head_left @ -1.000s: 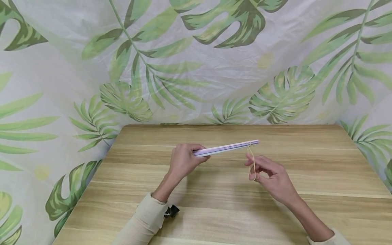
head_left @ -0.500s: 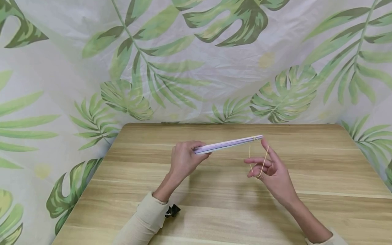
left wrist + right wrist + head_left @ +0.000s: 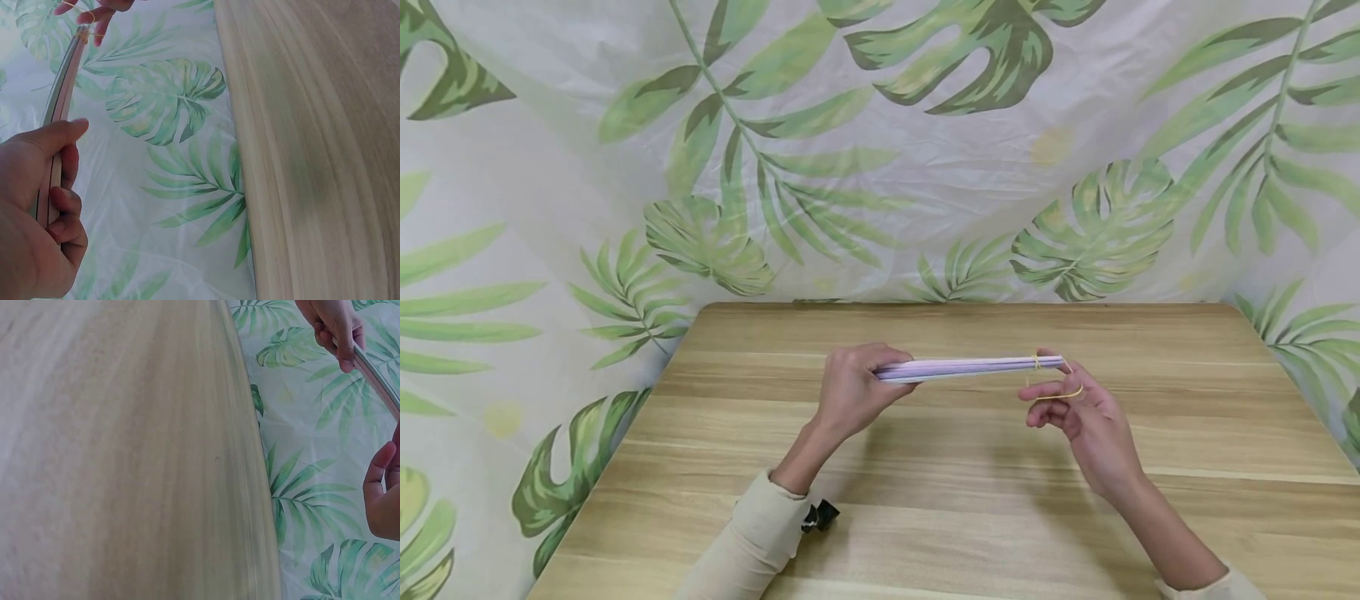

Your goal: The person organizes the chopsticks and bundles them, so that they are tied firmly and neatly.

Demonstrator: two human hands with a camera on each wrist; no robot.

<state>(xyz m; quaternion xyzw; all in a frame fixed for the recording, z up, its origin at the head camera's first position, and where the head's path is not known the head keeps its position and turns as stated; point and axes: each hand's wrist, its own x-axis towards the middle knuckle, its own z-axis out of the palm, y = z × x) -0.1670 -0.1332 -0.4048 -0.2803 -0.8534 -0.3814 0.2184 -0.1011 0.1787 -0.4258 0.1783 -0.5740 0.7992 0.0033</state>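
My left hand (image 3: 853,387) grips the thick end of a bundle of slim pastel chopsticks (image 3: 966,368) in lilac, pink and pale green. Held above the table, the bundle points almost level to the right. A thin yellow rubber band (image 3: 1037,362) is wound round it near the narrow tips. My right hand (image 3: 1105,429) holds the band's free loop, stretched over thumb and fingers right at the tips. In the left wrist view, thumb and curled fingers wrap the chopsticks (image 3: 65,94). The right wrist view shows only part of the right hand (image 3: 382,503), its fingertips cut off by the frame.
A wood-grain table (image 3: 925,533) lies below both hands. Behind it hangs a white cloth (image 3: 925,192) printed with green leaves. A small black clip-like object (image 3: 822,516) sits beside the left sleeve (image 3: 767,517).
The right hand has turned and moved up to the tips, and the loop that hung below is spread over its fingers. The chopsticks' tips dip from a raised slant to nearly level.
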